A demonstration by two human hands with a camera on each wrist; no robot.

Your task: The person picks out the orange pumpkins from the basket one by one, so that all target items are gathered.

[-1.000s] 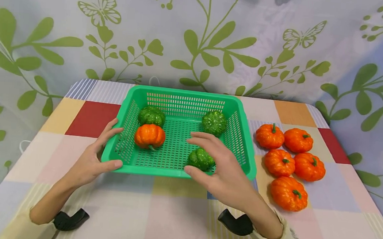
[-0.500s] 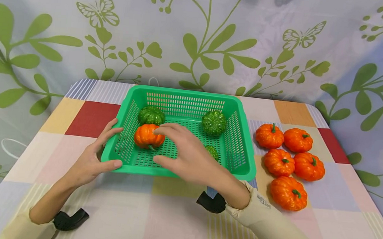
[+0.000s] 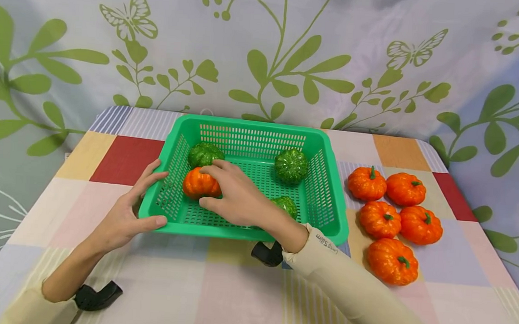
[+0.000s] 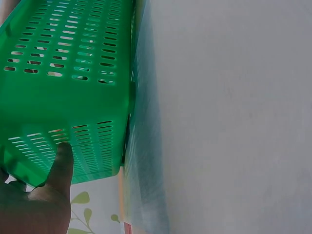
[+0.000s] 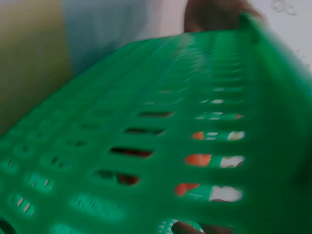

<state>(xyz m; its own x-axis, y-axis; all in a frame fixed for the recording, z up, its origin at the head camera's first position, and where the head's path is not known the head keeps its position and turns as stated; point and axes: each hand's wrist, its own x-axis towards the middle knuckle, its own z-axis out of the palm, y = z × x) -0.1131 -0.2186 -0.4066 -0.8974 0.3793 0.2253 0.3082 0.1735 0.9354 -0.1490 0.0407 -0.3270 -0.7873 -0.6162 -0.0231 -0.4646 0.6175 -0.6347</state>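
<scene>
My left hand [image 3: 127, 216] holds the front left corner of the green plastic basket [image 3: 246, 233], thumb on the front rim and fingers over the left one. One of its fingers [image 4: 62, 165] lies along the slotted outer wall in the left wrist view. Inside the basket, my right hand [image 3: 239, 193] curls thumb and fingers round the right side of a small orange pumpkin [image 3: 194, 184]. Behind that sits a green pumpkin [image 3: 205, 154]. Another green pumpkin [image 3: 291, 166] stands at the back right, and a third green pumpkin [image 3: 287, 206] is partly hidden by my right wrist.
Several orange pumpkins [image 3: 379, 219] stand grouped on the patchwork tablecloth [image 3: 242, 290] to the right of the basket. A leaf-patterned curtain [image 3: 222, 45] hangs behind the table. The basket's wall [image 5: 161, 161] fills most of the blurred right wrist view.
My right hand has moved left from over the front green pumpkin to the orange pumpkin in the basket. The left hand and the basket have stayed in place.
</scene>
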